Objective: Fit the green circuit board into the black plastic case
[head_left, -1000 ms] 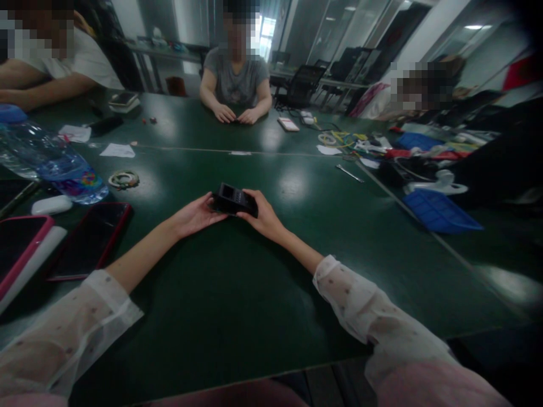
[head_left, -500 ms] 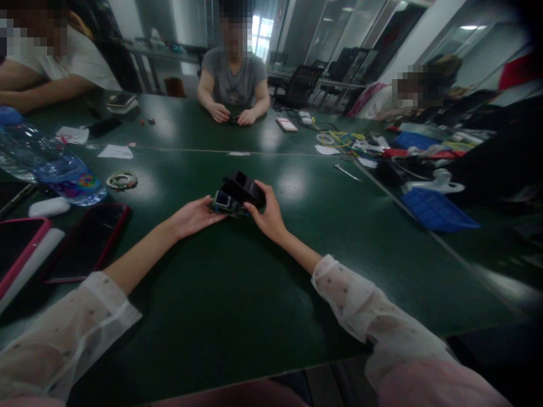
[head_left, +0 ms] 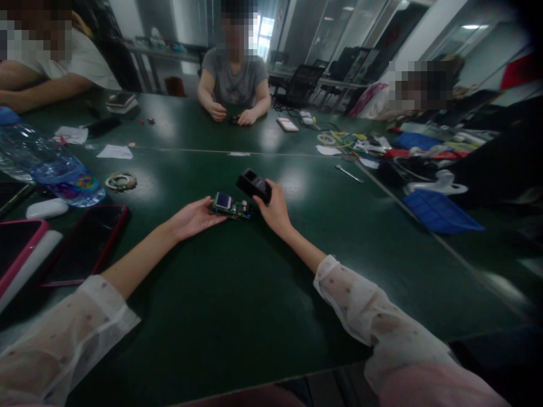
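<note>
My left hand (head_left: 195,219) holds a green circuit board (head_left: 233,208) by its left end, low over the green table (head_left: 237,294). A small dark screen (head_left: 223,200) sits on the board's left part. In my right hand (head_left: 274,210) is a black plastic case (head_left: 254,184), gripped at its right end between thumb and fingers. The case is tilted, up and to the right of the board, with a gap between the two. A rectangular opening shows in its upper face.
To the left are a water bottle (head_left: 70,180), a red-edged phone (head_left: 87,244) and a coiled cable (head_left: 121,181). A wrench (head_left: 349,173) and a blue tray (head_left: 439,210) lie to the right. Across the table sits a person in grey (head_left: 235,79).
My right hand has moved the black case up and right, off the circuit board. The board and its screen are now uncovered in my left hand, which has barely moved.
</note>
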`<state>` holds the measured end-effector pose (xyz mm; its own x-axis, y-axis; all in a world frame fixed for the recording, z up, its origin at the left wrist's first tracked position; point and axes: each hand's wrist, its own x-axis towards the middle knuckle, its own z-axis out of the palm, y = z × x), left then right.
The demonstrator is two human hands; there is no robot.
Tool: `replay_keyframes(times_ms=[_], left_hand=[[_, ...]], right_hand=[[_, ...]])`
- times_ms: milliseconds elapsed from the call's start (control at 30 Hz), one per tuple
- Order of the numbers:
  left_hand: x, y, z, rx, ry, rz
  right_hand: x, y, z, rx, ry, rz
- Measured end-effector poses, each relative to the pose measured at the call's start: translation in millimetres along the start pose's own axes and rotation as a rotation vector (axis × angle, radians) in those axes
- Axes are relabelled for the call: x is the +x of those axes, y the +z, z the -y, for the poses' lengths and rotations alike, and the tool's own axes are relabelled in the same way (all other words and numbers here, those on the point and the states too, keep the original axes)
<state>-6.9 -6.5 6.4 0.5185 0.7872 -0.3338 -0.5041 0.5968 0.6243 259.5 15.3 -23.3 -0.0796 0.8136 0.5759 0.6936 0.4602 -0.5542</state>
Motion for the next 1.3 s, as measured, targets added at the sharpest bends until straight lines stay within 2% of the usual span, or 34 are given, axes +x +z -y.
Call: replay_keyframes(times_ms=[267, 367, 567, 800, 1300], left_hand=[[5, -4.1, 1, -0.033, -0.013, 0.002], [5, -5.6, 1, -0.04, -0.02, 0.014], [4, -6.9, 0, -0.035, -0.02, 0.038], [3, -3.5, 1, -0.022, -0.005, 0.02], [6, -8.0, 2, -0.031, -0.02, 0.03]], right_hand=[[-2, 6, -2, -0.153, 0.016, 0.116], [-2, 6, -1, -0.176, 0.013, 0.103], [-3, -4, 15, -0.182, -0.029, -0.014], [-6, -7, 27, -0.232, -0.138, 0.072], [-6, -7, 29, -0.242, -0.139, 0.077]])
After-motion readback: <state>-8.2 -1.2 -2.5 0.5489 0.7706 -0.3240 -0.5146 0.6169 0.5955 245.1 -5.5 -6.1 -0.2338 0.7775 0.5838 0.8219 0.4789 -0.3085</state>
